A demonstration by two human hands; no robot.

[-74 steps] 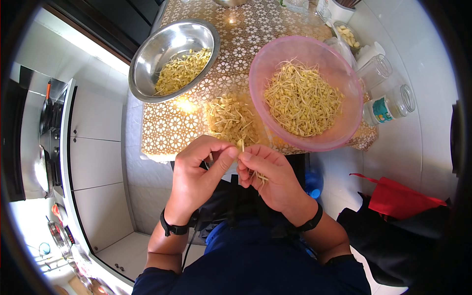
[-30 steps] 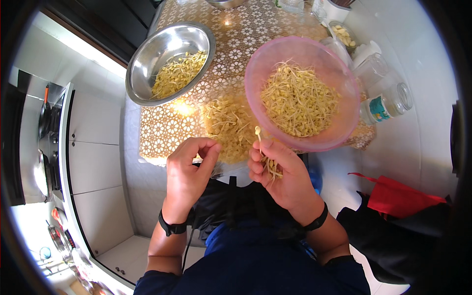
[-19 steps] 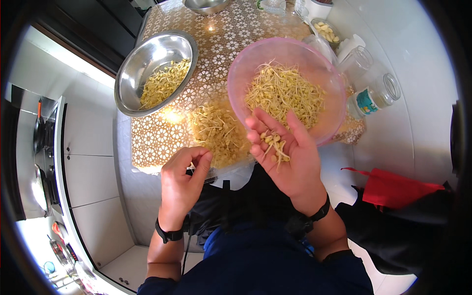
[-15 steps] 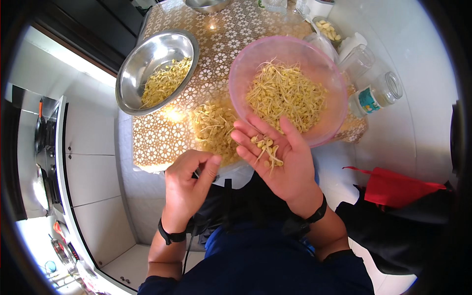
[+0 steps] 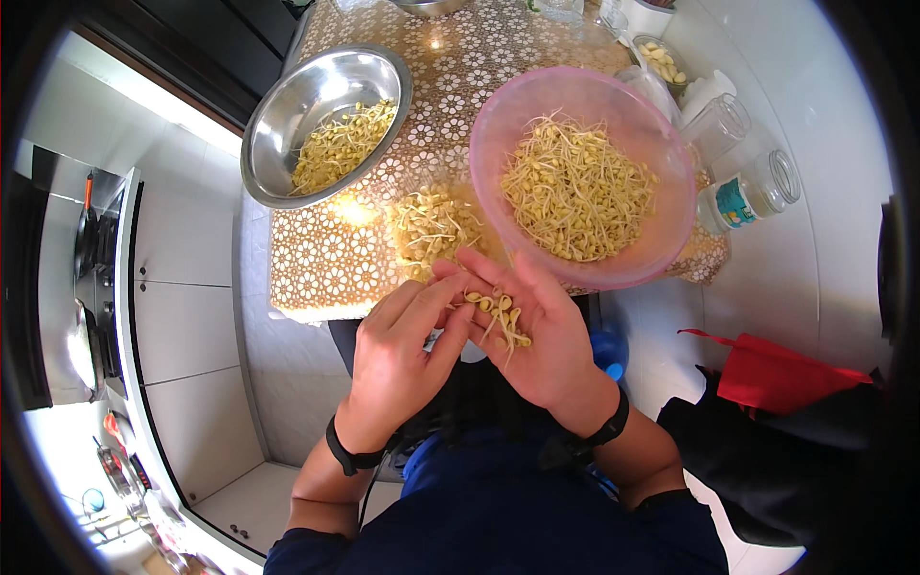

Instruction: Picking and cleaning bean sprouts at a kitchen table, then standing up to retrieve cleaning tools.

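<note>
My right hand point(image 5: 551, 355) is palm up near the table's front edge, with several yellow bean sprouts point(image 5: 502, 315) lying across its palm and fingers. Over those fingers, my left hand point(image 5: 398, 345) pinches at the edge of the sprouts; a thin pale strand shows at its fingertips. Just beyond both hands, a loose heap of sprouts point(image 5: 433, 228) lies on the table. To the right stands a pink translucent plastic basin point(image 5: 487, 177) holding a large mound of sprouts. A steel bowl point(image 5: 273, 153) at the left contains a smaller batch.
A brown tablecloth with white flowers point(image 5: 316, 268) covers the table. Glass jars point(image 5: 767, 187) and a container of garlic cloves point(image 5: 661, 59) stand along the right wall. Another metal bowl point(image 5: 431, 6) sits at the far edge. A red cloth item point(image 5: 771, 374) lies on black fabric at right.
My left hand has moved right and up, from apart to touching the fingers of my right hand. My right hand has shifted slightly, still bearing the sprouts. The view has shifted a little.
</note>
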